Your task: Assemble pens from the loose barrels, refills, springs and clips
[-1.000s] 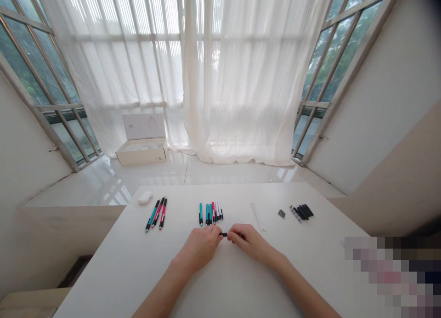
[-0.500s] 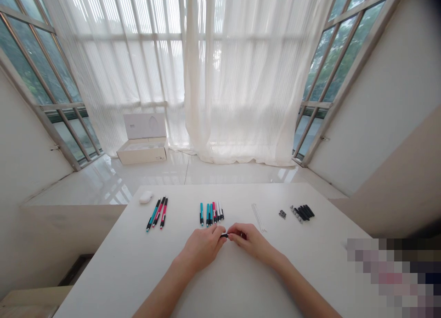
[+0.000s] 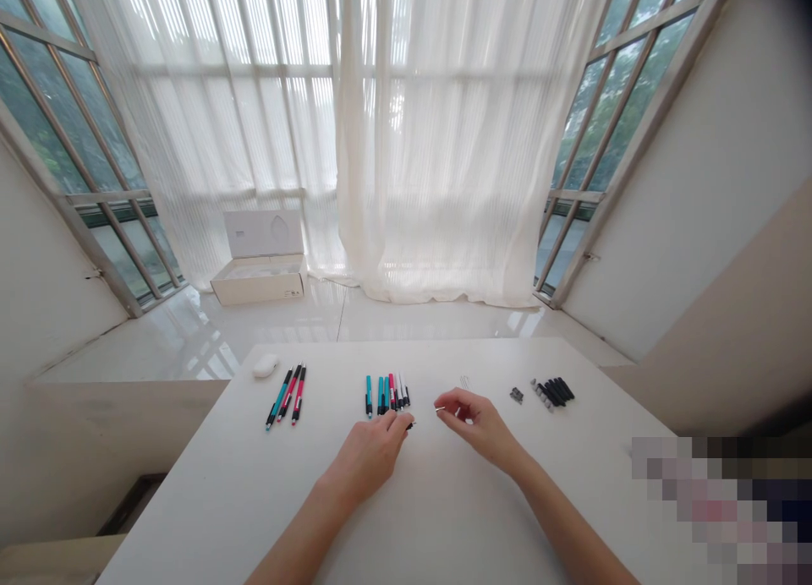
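My left hand rests on the white table, fingers closed round a small dark pen part whose tip shows at its fingertips. It lies just in front of a row of several pen barrels in teal, pink and white. My right hand is lifted slightly and pinches a thin short metal piece between thumb and forefinger. It is next to a bundle of thin refills.
Three whole pens lie at the left, with a white oval case behind them. Black grips and small parts lie at the right. An open white box stands on the floor by the curtain.
The two hands were together on one small black part. Now my right hand has pulled away to the right and up with a thin metal piece; the left stays put.
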Demonstrator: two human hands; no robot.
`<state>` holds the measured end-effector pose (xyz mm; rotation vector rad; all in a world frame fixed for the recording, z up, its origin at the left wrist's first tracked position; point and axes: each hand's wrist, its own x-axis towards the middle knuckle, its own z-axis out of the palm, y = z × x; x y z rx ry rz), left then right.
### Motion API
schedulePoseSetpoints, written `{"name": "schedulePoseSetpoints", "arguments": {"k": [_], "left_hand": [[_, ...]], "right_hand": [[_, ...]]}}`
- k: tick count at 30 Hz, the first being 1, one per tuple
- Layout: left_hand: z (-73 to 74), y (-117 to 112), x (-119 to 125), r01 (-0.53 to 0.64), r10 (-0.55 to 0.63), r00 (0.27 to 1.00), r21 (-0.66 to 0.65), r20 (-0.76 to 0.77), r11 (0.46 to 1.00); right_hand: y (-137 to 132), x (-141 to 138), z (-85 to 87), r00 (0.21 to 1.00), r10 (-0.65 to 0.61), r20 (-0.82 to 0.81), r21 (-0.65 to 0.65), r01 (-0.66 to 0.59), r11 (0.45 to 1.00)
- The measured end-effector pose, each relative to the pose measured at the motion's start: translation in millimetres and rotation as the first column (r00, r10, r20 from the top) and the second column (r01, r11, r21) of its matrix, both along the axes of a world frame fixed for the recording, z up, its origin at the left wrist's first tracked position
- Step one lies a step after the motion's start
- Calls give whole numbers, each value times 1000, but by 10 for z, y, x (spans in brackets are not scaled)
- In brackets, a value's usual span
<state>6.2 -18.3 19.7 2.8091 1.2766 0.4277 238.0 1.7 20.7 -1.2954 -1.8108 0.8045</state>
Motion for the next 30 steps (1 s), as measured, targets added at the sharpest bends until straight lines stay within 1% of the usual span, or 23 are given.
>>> {"name": "schedulePoseSetpoints", "arguments": {"k": [3,5,7,9,12,13,15,17,19,23,27,30], "left_hand": [[15,-2,-3,15,-15,1000,-11,-14,1000],[21,-4,0,22,-23,1000,-20,-21,1000],[23,-7,4,28,-28,999,-30,-24,999],[20,-10,5,32,-33,999,-43,-26,999],[16,-9,3,35,-37,999,-58,-33,998],[15,-8,1,34,-36,999,-60,-34,998],[16,-6,-2,32,-34,999,-62,-33,998],[18,-6,-3,35,-37,999,-63,-28,997],[19,-8,-3,41,-42,999,-62,-21,997],[13,-13,4,43,-44,999,-60,-18,997],[5,-15,13,40,-41,999,-71,-20,997],[-5,-12,18,31,-30,999,-87,20,996]], "right_hand": [[66,257,63,990,-142,21,88,139,986],[107,486,111,958,-284,44,142,275,951],[134,749,144,896,-439,69,170,424,890],[140,1032,147,813,-565,141,172,542,822],[103,1451,91,684,-671,286,140,663,735],[81,1576,62,654,-681,329,114,688,716],[34,1786,0,627,-665,406,49,711,701],[-7,1927,-58,633,-622,461,-13,705,709],[-29,1998,-106,651,-575,496,-60,686,725],[-1,1987,-170,659,-516,547,-105,665,739],[72,1930,-221,643,-514,568,-72,661,747],[88,1921,-228,620,-532,577,-47,676,736]]}}
